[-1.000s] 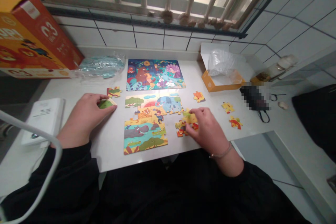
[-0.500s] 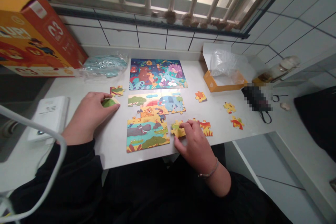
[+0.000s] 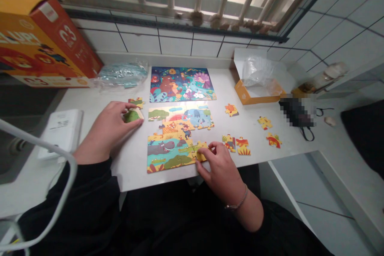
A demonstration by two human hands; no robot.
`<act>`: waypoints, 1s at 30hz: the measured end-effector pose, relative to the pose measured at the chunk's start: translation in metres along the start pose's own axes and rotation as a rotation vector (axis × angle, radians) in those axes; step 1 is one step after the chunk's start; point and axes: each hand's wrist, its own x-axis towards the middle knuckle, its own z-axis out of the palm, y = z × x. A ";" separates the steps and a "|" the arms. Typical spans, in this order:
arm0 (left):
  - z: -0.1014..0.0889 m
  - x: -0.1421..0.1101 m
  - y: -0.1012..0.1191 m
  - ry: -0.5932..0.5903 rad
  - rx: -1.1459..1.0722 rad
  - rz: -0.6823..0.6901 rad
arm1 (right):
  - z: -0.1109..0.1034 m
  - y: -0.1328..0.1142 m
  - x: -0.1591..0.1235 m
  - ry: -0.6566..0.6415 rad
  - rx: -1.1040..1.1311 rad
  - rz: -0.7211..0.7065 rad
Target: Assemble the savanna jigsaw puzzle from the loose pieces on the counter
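Observation:
A partly joined animal jigsaw puzzle [image 3: 169, 154] lies on the white counter, with a hippo, a crocodile and an elephant on it. At its lower right edge my right hand [image 3: 219, 164] grips a yellow-green puzzle piece [image 3: 200, 147], which meets the crocodile part. My left hand [image 3: 112, 126], left of the puzzle, pinches a green puzzle piece [image 3: 132, 116] between thumb and fingers. Just behind that hand lies a loose yellow-and-red piece [image 3: 137, 101]. Two loose pieces [image 3: 243, 146] rest side by side right of my right hand.
A finished dark-blue puzzle [image 3: 183, 84] lies behind. Loose pieces [image 3: 264, 123] are at the right, near a black pouch [image 3: 292, 112]. An open orange box [image 3: 255, 98], a plastic-wrapped pack [image 3: 123, 74], a big orange box [image 3: 39, 48] and a white device [image 3: 63, 128] stand around. A white cable [image 3: 67, 184] crosses the left foreground.
My right hand has slid the yellow-green piece left against the puzzle's edge, away from the loose pieces. My left hand still holds the green piece, slightly nearer the puzzle.

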 end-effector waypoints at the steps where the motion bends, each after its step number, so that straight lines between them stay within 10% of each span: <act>1: 0.000 -0.001 0.004 -0.004 -0.037 0.067 | 0.000 0.000 0.000 -0.005 -0.006 0.005; 30: 0.012 0.005 -0.001 -0.207 -0.022 0.106 | 0.002 0.002 -0.005 -0.075 -0.189 -0.245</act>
